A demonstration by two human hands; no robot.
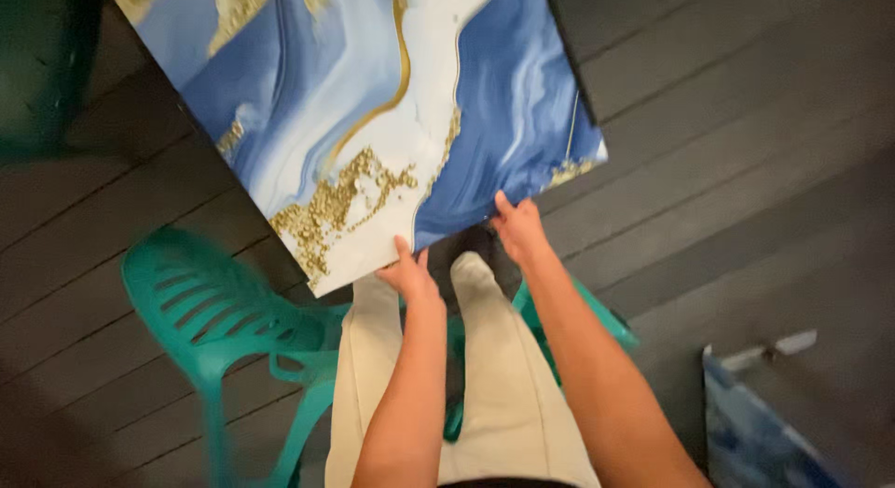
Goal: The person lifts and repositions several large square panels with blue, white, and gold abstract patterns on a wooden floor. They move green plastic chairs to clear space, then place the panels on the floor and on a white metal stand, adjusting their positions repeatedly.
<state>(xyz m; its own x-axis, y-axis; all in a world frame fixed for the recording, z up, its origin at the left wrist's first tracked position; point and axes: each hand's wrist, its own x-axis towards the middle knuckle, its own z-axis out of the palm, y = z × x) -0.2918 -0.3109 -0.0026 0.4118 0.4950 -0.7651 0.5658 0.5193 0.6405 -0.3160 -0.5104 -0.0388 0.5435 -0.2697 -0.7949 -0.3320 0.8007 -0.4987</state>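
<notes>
Looking down from the head camera, both hands grip the near edge of a blue, white and gold marbled canvas (373, 106) held tilted above the dark plank floor (746, 124). The left hand (408, 274) and right hand (518, 229) pinch that edge, thumbs on top. A green plastic chair (214, 311) stands beneath the person's beige-trousered legs (494, 376).

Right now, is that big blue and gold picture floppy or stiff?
Probably stiff: the picture stays flat though both hands, left and right, grip only its near edge. Likely light for its size. Its glossy face may be slippery.
</notes>
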